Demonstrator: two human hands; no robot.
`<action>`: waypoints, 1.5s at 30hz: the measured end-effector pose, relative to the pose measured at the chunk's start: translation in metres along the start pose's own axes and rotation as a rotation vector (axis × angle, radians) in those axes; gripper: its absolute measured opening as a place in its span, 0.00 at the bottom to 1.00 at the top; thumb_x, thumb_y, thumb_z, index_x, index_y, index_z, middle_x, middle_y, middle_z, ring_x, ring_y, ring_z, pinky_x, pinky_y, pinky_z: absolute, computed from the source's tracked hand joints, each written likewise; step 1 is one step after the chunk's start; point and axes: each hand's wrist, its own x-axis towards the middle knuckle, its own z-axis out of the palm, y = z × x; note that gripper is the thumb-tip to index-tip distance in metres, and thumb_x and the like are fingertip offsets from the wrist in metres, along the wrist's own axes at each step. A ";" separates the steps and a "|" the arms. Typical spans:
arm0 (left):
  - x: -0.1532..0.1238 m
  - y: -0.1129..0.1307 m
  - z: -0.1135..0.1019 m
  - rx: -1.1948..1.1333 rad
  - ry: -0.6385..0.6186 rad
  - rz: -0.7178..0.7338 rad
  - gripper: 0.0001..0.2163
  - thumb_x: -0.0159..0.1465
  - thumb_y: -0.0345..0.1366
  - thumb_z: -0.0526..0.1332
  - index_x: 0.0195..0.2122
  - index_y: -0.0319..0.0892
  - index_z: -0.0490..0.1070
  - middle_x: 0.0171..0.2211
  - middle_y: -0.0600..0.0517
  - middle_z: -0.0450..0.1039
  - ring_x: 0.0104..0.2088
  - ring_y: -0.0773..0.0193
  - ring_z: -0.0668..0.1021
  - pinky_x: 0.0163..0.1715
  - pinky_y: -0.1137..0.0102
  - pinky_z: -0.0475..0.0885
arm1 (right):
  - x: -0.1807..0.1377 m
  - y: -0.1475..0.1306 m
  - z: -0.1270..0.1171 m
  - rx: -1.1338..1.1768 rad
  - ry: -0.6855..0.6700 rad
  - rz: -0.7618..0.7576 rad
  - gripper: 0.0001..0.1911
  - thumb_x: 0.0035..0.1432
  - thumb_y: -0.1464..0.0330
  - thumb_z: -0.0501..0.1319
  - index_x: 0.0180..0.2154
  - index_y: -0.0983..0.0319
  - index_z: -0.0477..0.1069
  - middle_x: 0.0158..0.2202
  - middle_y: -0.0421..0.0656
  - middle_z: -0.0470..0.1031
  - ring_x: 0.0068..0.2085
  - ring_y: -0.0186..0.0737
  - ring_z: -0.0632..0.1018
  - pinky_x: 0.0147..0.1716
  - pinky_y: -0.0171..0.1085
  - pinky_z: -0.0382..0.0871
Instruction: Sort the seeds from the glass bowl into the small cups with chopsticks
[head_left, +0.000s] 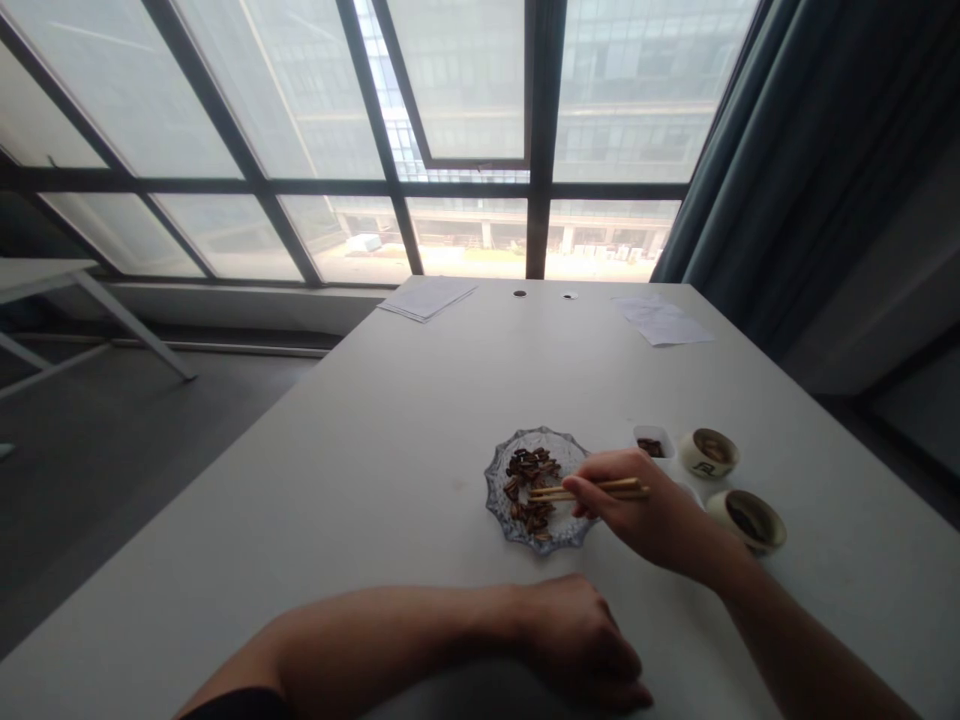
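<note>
Head view: on a broad white table (360, 480), the right hand (637, 512) grips a pair of slim, pale wooden chopsticks (627, 486), fingers closed around them, tips pointing left. Those tips reach down among small, elongated dark-brown pieces (534, 463) lying on a round clear-glass plate (574, 457) with a scalloped, pointed rim; whether the tips pinch a piece cannot be told. The pieces gather on the plate's left and middle, leaving its right side mostly bare. Nearer, the left hand (581, 635) rests by the table's near side with fingers curled closed, its forearm coming in from the left. To the right of the plate, just beyond the right hand, sits a small white square dish (643, 433) with dark pieces inside. Right of it stands a cream-coloured round cup (724, 465) bearing a dark mark, and nearer, a second cream-coloured round cup (720, 511) with a dark interior, partly behind the right wrist. Far left on the table lie white paper sheets (429, 298); far right, more white paper (664, 320). Beyond are dark-framed windows (465, 90), with a dark blue-grey curtain (735, 160) at right.
</note>
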 end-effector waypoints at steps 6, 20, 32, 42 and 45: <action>0.000 -0.001 0.001 0.014 -0.036 -0.014 0.22 0.67 0.44 0.65 0.19 0.44 0.59 0.18 0.57 0.68 0.22 0.68 0.67 0.21 0.70 0.58 | 0.000 0.000 -0.002 -0.031 -0.021 -0.088 0.14 0.69 0.63 0.64 0.33 0.63 0.82 0.31 0.43 0.82 0.32 0.38 0.78 0.35 0.36 0.68; 0.000 -0.003 0.005 0.045 -0.028 -0.006 0.23 0.67 0.45 0.65 0.19 0.44 0.59 0.18 0.57 0.68 0.22 0.68 0.67 0.21 0.70 0.58 | 0.008 0.011 0.001 0.025 -0.085 -0.145 0.19 0.72 0.62 0.61 0.31 0.65 0.81 0.30 0.43 0.79 0.31 0.36 0.76 0.34 0.35 0.66; 0.001 -0.003 0.003 0.054 -0.037 0.000 0.23 0.67 0.45 0.65 0.19 0.45 0.58 0.18 0.56 0.68 0.22 0.68 0.69 0.21 0.70 0.58 | 0.010 0.017 0.005 0.014 -0.028 -0.099 0.30 0.73 0.52 0.57 0.26 0.66 0.78 0.25 0.45 0.78 0.27 0.37 0.76 0.30 0.35 0.66; 0.000 -0.003 0.002 0.037 -0.040 -0.001 0.23 0.68 0.45 0.64 0.20 0.45 0.57 0.18 0.56 0.67 0.21 0.68 0.68 0.21 0.71 0.58 | -0.033 -0.011 -0.055 0.011 0.221 0.038 0.24 0.68 0.50 0.63 0.31 0.61 0.84 0.29 0.47 0.84 0.28 0.43 0.82 0.25 0.36 0.72; -0.001 -0.003 0.002 0.027 -0.029 0.011 0.22 0.67 0.44 0.64 0.20 0.45 0.56 0.17 0.57 0.66 0.21 0.69 0.68 0.20 0.71 0.58 | -0.074 -0.003 -0.096 -0.119 0.525 0.217 0.23 0.62 0.46 0.67 0.35 0.58 0.86 0.31 0.49 0.86 0.31 0.52 0.87 0.24 0.39 0.78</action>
